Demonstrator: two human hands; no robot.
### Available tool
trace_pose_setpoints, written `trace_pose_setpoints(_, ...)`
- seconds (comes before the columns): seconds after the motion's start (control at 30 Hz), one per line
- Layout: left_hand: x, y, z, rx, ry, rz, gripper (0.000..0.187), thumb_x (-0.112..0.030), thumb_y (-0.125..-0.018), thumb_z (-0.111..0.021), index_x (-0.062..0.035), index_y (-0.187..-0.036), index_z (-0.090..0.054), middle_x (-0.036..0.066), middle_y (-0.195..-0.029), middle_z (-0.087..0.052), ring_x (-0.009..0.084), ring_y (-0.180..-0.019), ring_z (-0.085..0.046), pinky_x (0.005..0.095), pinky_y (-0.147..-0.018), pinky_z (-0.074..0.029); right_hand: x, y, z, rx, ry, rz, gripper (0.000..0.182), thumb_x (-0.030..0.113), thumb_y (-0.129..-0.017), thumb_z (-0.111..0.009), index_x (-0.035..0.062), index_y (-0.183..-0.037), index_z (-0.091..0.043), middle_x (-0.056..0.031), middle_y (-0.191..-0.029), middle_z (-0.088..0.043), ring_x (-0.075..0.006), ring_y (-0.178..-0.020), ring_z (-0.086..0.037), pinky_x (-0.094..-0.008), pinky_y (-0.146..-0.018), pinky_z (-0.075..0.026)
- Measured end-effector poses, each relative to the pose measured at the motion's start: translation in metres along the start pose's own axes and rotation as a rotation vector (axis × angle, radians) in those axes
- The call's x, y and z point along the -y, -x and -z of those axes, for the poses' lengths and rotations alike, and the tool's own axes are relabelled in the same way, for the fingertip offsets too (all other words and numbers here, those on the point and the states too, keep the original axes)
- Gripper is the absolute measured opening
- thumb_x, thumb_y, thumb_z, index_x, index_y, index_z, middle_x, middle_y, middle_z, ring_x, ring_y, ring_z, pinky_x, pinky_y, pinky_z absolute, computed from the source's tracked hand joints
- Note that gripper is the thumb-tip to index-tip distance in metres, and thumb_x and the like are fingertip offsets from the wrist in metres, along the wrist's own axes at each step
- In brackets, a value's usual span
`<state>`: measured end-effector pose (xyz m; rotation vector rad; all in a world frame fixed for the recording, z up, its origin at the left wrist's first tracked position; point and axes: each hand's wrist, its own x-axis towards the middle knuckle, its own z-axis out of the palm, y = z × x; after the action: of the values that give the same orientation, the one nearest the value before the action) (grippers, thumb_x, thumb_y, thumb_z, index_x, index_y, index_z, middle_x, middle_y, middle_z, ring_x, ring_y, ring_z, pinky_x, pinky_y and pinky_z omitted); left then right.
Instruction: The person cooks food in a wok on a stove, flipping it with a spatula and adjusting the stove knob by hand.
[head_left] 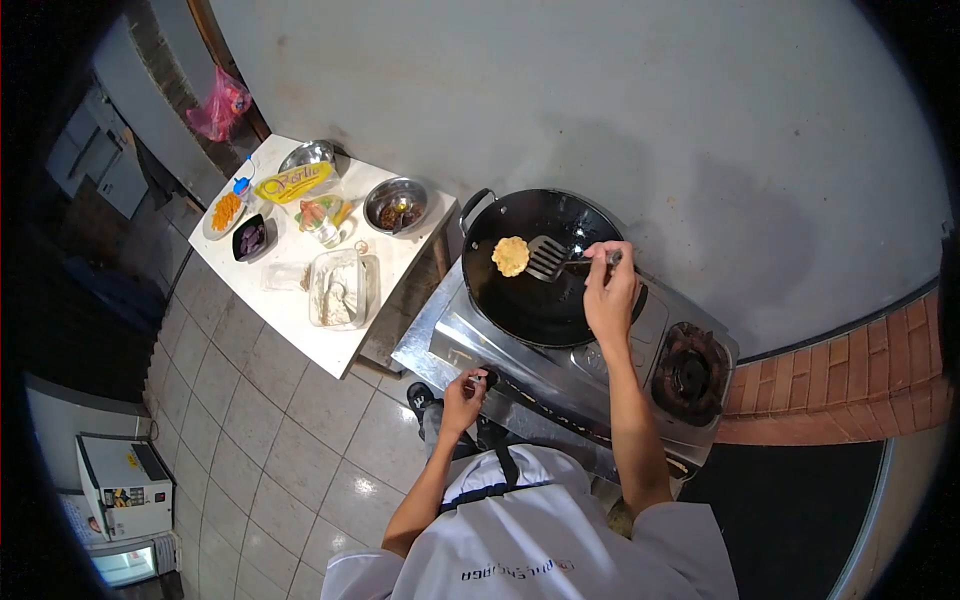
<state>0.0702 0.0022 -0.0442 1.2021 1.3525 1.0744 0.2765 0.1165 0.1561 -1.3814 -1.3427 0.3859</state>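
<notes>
A black wok [530, 320] sits on the left burner of a steel gas stove [455, 335]. In it lies a round, pale-yellow fried patty [510, 256]. My right hand [608, 290] is closed around the handle of a slotted spatula [547, 259], whose blade is close beside the patty's right edge. At the stove's front, my left hand [462, 400] has its fingers closed at a control knob [489, 379], partly covering it.
Left of the stove stands a white table [330, 345] with a metal bowl of dark sauce [396, 206], a plastic container of white powder [338, 289], a plate of orange pieces [224, 214] and a black bowl [250, 238]. The right burner [690, 374] holds no pan.
</notes>
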Motion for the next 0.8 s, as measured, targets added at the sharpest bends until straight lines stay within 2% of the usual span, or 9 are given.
trace_pose_setpoints(0.07, -0.007, 0.001, 0.0, 0.01, -0.047, 0.032, 0.015, -0.006, -0.086, -0.057, -0.0016, -0.1, -0.06, 0.003, -0.063, -0.056, 0.0065, -0.056, -0.053, 0.0224, -0.052, -0.043, 0.008, 0.002, -0.004, 0.019, 0.019, 0.113, 0.006, 0.003, -0.089, -0.048, -0.0006, -0.094, -0.047, -0.0162, -0.081, -0.061, -0.0322, -0.077, -0.062, -0.0374, -0.068, -0.047)
trace_pose_setpoints(0.13, -0.007, 0.001, -0.001, 0.019, -0.045, 0.047, 0.016, -0.006, -0.086, -0.057, -0.0016, -0.1, -0.06, 0.003, -0.063, -0.056, 0.0063, -0.056, -0.053, 0.0223, -0.052, -0.043, 0.011, 0.003, -0.008, 0.013, 0.004, 0.197, 0.006, 0.007, -0.093, -0.047, 0.0007, -0.094, -0.048, -0.0077, -0.08, -0.06, -0.014, -0.062, -0.055, -0.0264, -0.057, -0.043)
trace_pose_setpoints(0.17, -0.006, 0.002, 0.0, 0.025, -0.047, 0.062, 0.016, -0.006, -0.086, -0.057, -0.0016, -0.101, -0.06, 0.003, -0.063, -0.055, 0.0061, -0.057, -0.053, 0.0222, -0.052, -0.043, 0.012, 0.003, -0.01, 0.006, -0.011, 0.216, 0.006, 0.007, -0.093, -0.047, 0.0005, -0.094, -0.048, -0.0081, -0.081, -0.06, -0.0139, -0.062, -0.054, -0.0262, -0.057, -0.042)
trace_pose_setpoints(0.3, -0.007, 0.002, 0.0, 0.024, -0.041, 0.055, 0.016, -0.007, -0.086, -0.057, -0.0016, -0.101, -0.06, 0.003, -0.062, -0.055, 0.006, -0.056, -0.053, 0.0221, -0.052, -0.042, 0.021, 0.003, -0.007, 0.031, -0.021, 0.196, 0.006, 0.006, -0.092, -0.048, 0.0004, -0.094, -0.048, -0.0086, -0.082, -0.06, -0.0141, -0.062, -0.054, -0.0259, -0.057, -0.042)
trace_pose_setpoints(0.37, -0.003, 0.001, -0.001, 0.028, -0.031, 0.049, 0.015, -0.007, -0.087, -0.057, -0.002, -0.101, -0.06, 0.002, -0.062, -0.055, 0.006, -0.055, -0.053, 0.022, -0.052, -0.042, 0.029, 0.005, -0.004, 0.1, -0.026, 0.126, 0.007, 0.0, -0.089, -0.048, -0.0004, -0.096, -0.046, -0.0157, -0.083, -0.06, -0.0304, -0.073, -0.062, -0.0358, -0.064, -0.048)
trace_pose_setpoints(0.47, -0.006, 0.002, -0.002, 0.038, -0.025, 0.078, 0.015, -0.007, -0.087, -0.057, -0.0026, -0.101, -0.06, 0.002, -0.062, -0.055, 0.0059, -0.055, -0.053, 0.0218, -0.051, -0.042, 0.022, 0.007, -0.007, 0.072, -0.004, 0.268, 0.007, 0.001, -0.089, -0.049, -0.0004, -0.095, -0.046, -0.0161, -0.082, -0.06, -0.0308, -0.071, -0.062, -0.0357, -0.062, -0.047)
trace_pose_setpoints(0.6, -0.005, 0.003, -0.004, 0.04, -0.009, 0.066, 0.015, -0.006, -0.087, -0.057, -0.003, -0.101, -0.06, 0.002, -0.062, -0.055, 0.0058, -0.056, -0.053, 0.0218, -0.051, -0.042, 0.034, 0.008, -0.003, 0.136, -0.025, 0.164, 0.007, 0.001, -0.089, -0.05, -0.0008, -0.095, -0.047, -0.0167, -0.081, -0.06, -0.0326, -0.071, -0.061, -0.0361, -0.062, -0.047)
trace_pose_setpoints(0.77, -0.004, 0.003, -0.003, 0.038, 0.006, 0.061, 0.014, -0.006, -0.087, -0.057, -0.0021, -0.1, -0.06, 0.002, -0.062, -0.055, 0.0059, -0.055, -0.052, 0.0215, -0.051, -0.042, 0.019, 0.004, 0.001, 0.004, 0.04, 0.2, 0.006, 0.005, -0.088, -0.053, 0.0014, -0.092, -0.049, -0.0163, -0.078, -0.061, -0.035, -0.07, -0.063, -0.0372, -0.06, -0.048)
trace_pose_setpoints(0.8, -0.002, 0.003, -0.003, 0.033, 0.008, 0.061, 0.014, -0.006, -0.087, -0.057, -0.0021, -0.1, -0.06, 0.002, -0.062, -0.055, 0.0059, -0.055, -0.052, 0.0215, -0.051, -0.042, 0.02, 0.003, 0.007, -0.022, 0.074, 0.167, 0.005, 0.005, -0.088, -0.053, 0.0019, -0.091, -0.051, -0.0133, -0.074, -0.061, -0.0287, -0.063, -0.062, -0.0347, -0.057, -0.046)
